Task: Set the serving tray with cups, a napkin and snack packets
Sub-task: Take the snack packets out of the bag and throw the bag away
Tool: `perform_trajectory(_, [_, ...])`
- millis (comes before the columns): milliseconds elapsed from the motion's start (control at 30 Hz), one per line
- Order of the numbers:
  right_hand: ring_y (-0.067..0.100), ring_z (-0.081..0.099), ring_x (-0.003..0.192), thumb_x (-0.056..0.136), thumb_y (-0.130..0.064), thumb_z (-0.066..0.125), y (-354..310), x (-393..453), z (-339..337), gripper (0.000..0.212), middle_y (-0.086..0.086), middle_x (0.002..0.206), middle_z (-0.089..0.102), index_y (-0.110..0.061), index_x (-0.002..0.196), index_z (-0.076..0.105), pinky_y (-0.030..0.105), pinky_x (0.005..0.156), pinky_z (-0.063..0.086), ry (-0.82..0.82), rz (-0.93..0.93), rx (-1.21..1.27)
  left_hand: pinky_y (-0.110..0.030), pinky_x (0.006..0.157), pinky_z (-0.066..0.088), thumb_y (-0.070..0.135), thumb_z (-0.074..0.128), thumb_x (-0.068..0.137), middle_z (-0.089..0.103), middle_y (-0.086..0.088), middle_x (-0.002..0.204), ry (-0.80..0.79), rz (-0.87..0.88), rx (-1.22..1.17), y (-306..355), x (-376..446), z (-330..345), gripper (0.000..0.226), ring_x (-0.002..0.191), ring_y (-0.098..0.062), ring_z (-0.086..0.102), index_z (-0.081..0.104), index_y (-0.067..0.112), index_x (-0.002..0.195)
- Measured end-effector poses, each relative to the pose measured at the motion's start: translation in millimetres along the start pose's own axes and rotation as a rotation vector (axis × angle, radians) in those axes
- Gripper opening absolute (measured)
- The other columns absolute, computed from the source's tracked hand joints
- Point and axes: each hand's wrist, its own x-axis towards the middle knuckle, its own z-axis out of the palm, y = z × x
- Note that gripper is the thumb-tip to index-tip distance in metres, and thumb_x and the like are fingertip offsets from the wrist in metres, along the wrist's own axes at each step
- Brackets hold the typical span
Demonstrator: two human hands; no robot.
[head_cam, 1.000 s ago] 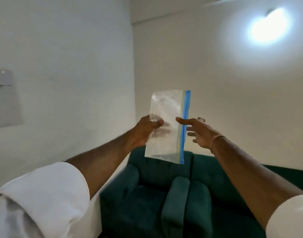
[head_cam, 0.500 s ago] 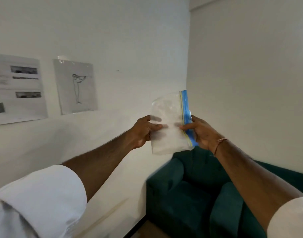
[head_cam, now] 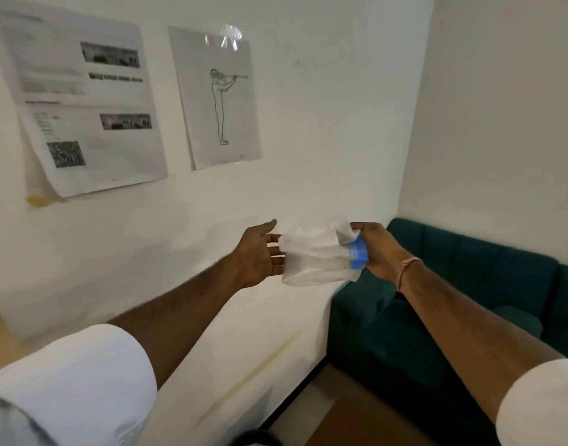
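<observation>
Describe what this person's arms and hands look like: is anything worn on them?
Both forearms are bare, with white sleeves rolled or pushed up near the elbows: the left sleeve and the right sleeve. The right wrist carries a thin pinkish thread bracelet. The left hand and right hand wear no gloves, and no rings or watch show from this angle.

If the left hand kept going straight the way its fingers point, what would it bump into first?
Most likely the clear zip bag. The left hand is open, its fingers aimed right at the bag's near edge, perhaps already touching it. The right hand grips the bag's blue end.
</observation>
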Motion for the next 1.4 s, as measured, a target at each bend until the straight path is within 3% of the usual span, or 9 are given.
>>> perform_trajectory(67, [0.037, 0.064, 0.102, 0.088, -0.001, 0.057, 21.3, 13.5, 28.7, 0.023, 0.022, 0.112, 0.069, 0.010, 0.103, 0.069, 0.049, 0.098, 0.051, -0.008, -0.005, -0.080, -0.042, 0.076, 0.057, 0.048, 0.072, 0.080, 0.069, -0.013, 0.099, -0.099, -0.070, 0.113, -12.6, 6.8, -32.0, 0.050, 0.088, -0.033, 0.069, 0.069, 0.009, 0.110])
perform_trajectory(200, [0.034, 0.064, 0.112, 0.093, 0.012, 0.042, 68.5, 42.9, 64.9, 0.033, 0.020, 0.121, 0.068, 0.013, 0.117, 0.065, 0.048, 0.099, 0.052, -0.037, 0.007, -0.128, -0.030, 0.066, 0.057, 0.020, 0.061, 0.084, 0.072, -0.005, 0.088, -0.133, -0.087, 0.204, -52.6, 25.4, -80.5, 0.020, 0.075, -0.018, 0.071, 0.080, 0.018, 0.088])
perform_trajectory(367, [0.033, 0.061, 0.103, 0.094, -0.039, 0.047, 128.2, 78.8, 78.1, 0.046, 0.014, 0.123, 0.062, -0.016, 0.131, 0.063, 0.048, 0.095, 0.049, -0.134, 0.274, 0.147, -0.032, 0.066, 0.050, -0.003, 0.051, 0.084, 0.070, -0.015, 0.105, 0.237, -0.036, 0.217, -101.2, 64.2, -135.0, 0.040, 0.080, -0.027, 0.065, 0.064, 0.017, 0.117])
perform_trajectory(467, [0.035, 0.061, 0.116, 0.083, -0.069, 0.055, 179.0, 104.0, 88.3, 0.070, 0.009, 0.130, 0.061, -0.023, 0.135, 0.052, 0.054, 0.101, 0.048, -0.224, 0.409, -0.051, -0.019, 0.052, 0.050, -0.005, 0.047, 0.085, 0.069, -0.005, 0.098, 0.347, 0.060, 0.362, -133.7, 91.1, -159.1, 0.042, 0.068, -0.009, 0.068, 0.064, 0.023, 0.110])
perform_trajectory(733, [0.029, 0.058, 0.105, 0.083, 0.004, 0.066, 340.1, 150.2, 111.6, 0.061, 0.013, 0.131, 0.048, -0.021, 0.134, 0.044, 0.041, 0.090, 0.057, -0.107, 0.484, -0.288, -0.029, 0.075, 0.056, 0.027, 0.083, 0.077, 0.068, -0.002, 0.111, 0.480, -0.092, 0.336, -270.6, 160.3, -216.7, 0.046, 0.098, -0.019, 0.066, 0.058, 0.020, 0.115])
perform_trajectory(900, [0.020, 0.055, 0.104, 0.083, 0.000, 0.068, 463.2, 161.6, 115.5, 0.050, 0.004, 0.120, 0.052, -0.019, 0.126, 0.053, 0.025, 0.074, 0.048, -0.021, 0.527, -0.455, -0.033, 0.085, 0.051, 0.032, 0.079, 0.082, 0.059, 0.000, 0.120, 0.500, -0.234, 0.319, -378.9, 193.7, -255.6, 0.055, 0.104, -0.018, 0.062, 0.046, 0.028, 0.126])
perform_trajectory(1133, [0.032, 0.061, 0.109, 0.080, -0.003, 0.070, 661.9, 150.8, 131.3, 0.042, 0.015, 0.119, 0.062, -0.009, 0.120, 0.058, 0.030, 0.086, 0.048, -0.068, 0.641, -0.682, -0.038, 0.100, 0.049, 0.028, 0.077, 0.081, 0.049, 0.005, 0.121, 0.428, -0.303, 0.696, -552.9, 204.2, -310.4, 0.045, 0.117, -0.021, 0.054, 0.060, 0.026, 0.123])
perform_trajectory(1267, [0.038, 0.060, 0.110, 0.084, -0.014, 0.069, 768.5, 137.7, 151.4, 0.042, 0.021, 0.124, 0.059, -0.009, 0.123, 0.056, 0.041, 0.093, 0.052, -0.167, 0.721, -0.846, -0.031, 0.088, 0.049, 0.027, 0.071, 0.088, 0.059, 0.002, 0.126, 0.300, -0.593, 0.622, -646.1, 197.4, -348.9, 0.042, 0.108, -0.016, 0.058, 0.060, 0.022, 0.128])
perform_trajectory(1400, [0.041, 0.056, 0.121, 0.088, -0.024, 0.066, 856.4, 121.8, 173.2, 0.053, 0.023, 0.135, 0.054, -0.004, 0.135, 0.050, 0.045, 0.100, 0.050, -0.231, 0.876, -1.013, -0.044, 0.102, 0.050, 0.024, 0.066, 0.092, 0.063, -0.011, 0.130, 0.228, -0.855, 0.420, -720.3, 188.7, -374.6, 0.045, 0.115, -0.026, 0.061, 0.057, 0.013, 0.135])
